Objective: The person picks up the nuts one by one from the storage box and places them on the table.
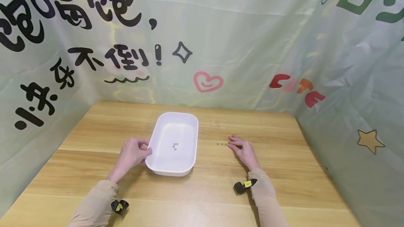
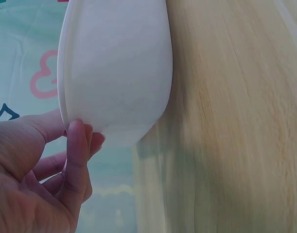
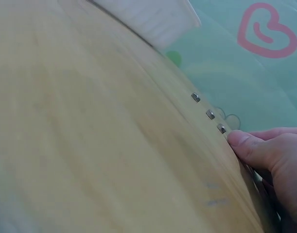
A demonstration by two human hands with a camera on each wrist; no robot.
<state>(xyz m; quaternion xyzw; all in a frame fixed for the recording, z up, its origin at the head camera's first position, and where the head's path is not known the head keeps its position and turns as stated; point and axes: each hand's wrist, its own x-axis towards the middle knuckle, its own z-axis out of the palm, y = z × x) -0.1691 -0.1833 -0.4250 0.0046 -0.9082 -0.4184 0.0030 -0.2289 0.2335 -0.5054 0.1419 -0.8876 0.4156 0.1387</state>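
Observation:
My left hand [image 1: 134, 153] pinches the near left rim of a white plastic tray [image 1: 149, 141], thumb on one side and fingers on the other. The left wrist view shows this left hand [image 2: 51, 174] at the corner of the tray [image 2: 116, 73]. Several tiny metal nuts [image 1: 175, 146] lie inside the tray. To its right, three more nuts [image 3: 210, 114] form a short row on the table. At the right end of that row rest the fingertips of my right hand [image 1: 243, 150], thumb beside the last nut [image 3: 221, 128]. Whether anything is between them is hidden.
The wooden table [image 1: 202, 202] meets a pale green printed cloth [image 1: 240, 45] at the back and both sides. Small black cameras [image 1: 241, 187] are worn on both wrists, close above the tabletop.

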